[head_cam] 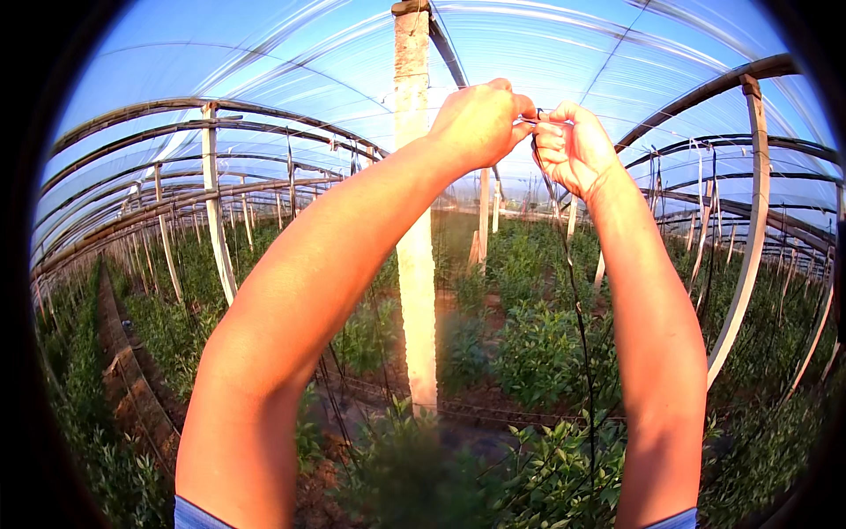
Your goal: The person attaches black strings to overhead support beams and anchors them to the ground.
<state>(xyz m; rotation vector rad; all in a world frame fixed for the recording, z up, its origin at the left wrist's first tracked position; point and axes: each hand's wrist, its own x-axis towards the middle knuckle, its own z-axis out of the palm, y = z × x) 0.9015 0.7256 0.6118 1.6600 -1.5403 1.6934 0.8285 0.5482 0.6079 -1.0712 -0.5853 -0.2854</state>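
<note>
Both my arms reach up and forward, and my hands meet high in the view. My left hand [481, 122] pinches a dark string [576, 297] between thumb and forefinger. Close beside it, my right hand [574, 147] has its fingers curled on the same string, with a small dark loop or knot between the two hands. From there the string hangs past my right palm down to a leafy green plant [562, 456]. Thin wires cross behind my hands, but whether the string goes around one I cannot tell.
A thick pale post [416, 297] stands upright just left of centre. Curved roof poles [707, 96] carry clear plastic sheeting [277, 73] overhead. Rows of green plants [542, 344] fill the ground, with more posts [750, 231] and hanging strings on both sides. A bare soil path [129, 377] runs at left.
</note>
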